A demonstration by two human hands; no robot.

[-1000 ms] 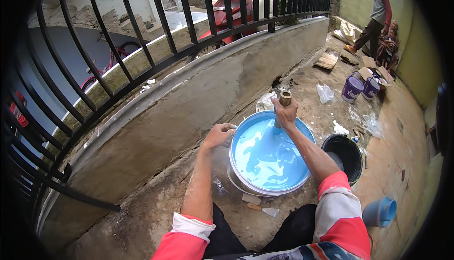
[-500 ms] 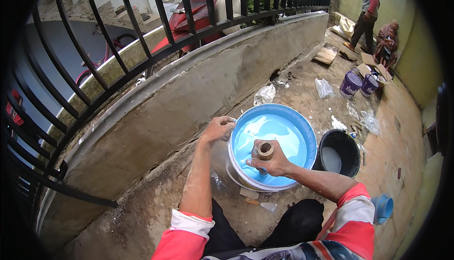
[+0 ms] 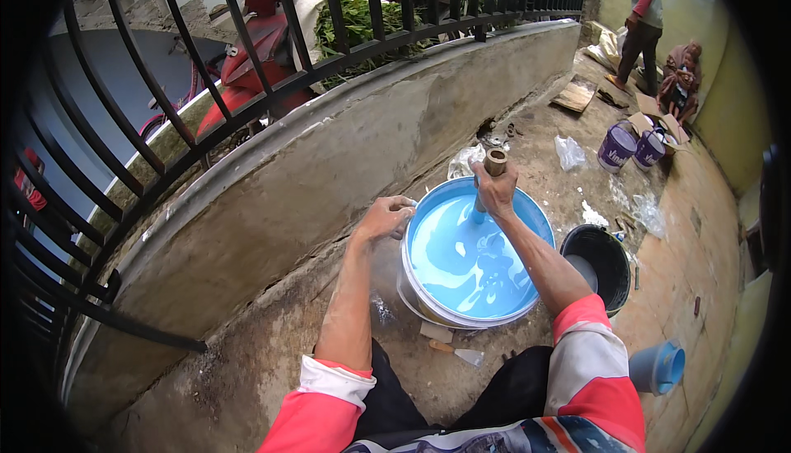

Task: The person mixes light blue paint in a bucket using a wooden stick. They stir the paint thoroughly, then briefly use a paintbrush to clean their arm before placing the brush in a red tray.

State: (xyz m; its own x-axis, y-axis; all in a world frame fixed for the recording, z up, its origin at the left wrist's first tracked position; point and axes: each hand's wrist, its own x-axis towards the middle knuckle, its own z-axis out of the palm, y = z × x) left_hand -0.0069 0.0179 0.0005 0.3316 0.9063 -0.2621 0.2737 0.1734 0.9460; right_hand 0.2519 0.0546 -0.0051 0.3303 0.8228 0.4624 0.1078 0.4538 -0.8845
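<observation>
A large white bucket [image 3: 416, 296] of light blue paint [image 3: 465, 259] stands between my knees. My right hand [image 3: 496, 191] is closed round a thick wooden or bamboo stick [image 3: 495, 159] with a hollow top, its lower end in the paint at the far side. My left hand [image 3: 389, 217] grips the bucket's left rim with curled fingers. A scraper [image 3: 468, 357] lies on the ground just below the bucket. A black bucket [image 3: 600, 276] with some grey liquid stands at its right, and a small blue container [image 3: 659, 368] sits lower right.
A low concrete wall [image 3: 329, 173] with black railings [image 3: 165, 107] curves along the left, red scooter [image 3: 247, 74] behind. Purple pails [image 3: 618, 148], cardboard [image 3: 573, 95] and plastic scraps lie upper right. A person [image 3: 643, 25] stands and another [image 3: 680, 78] sits by the yellow wall.
My right hand and the stick moved toward me half a second ago, then back to the far side. My left hand stayed on the rim. Greens on the scooter came into view.
</observation>
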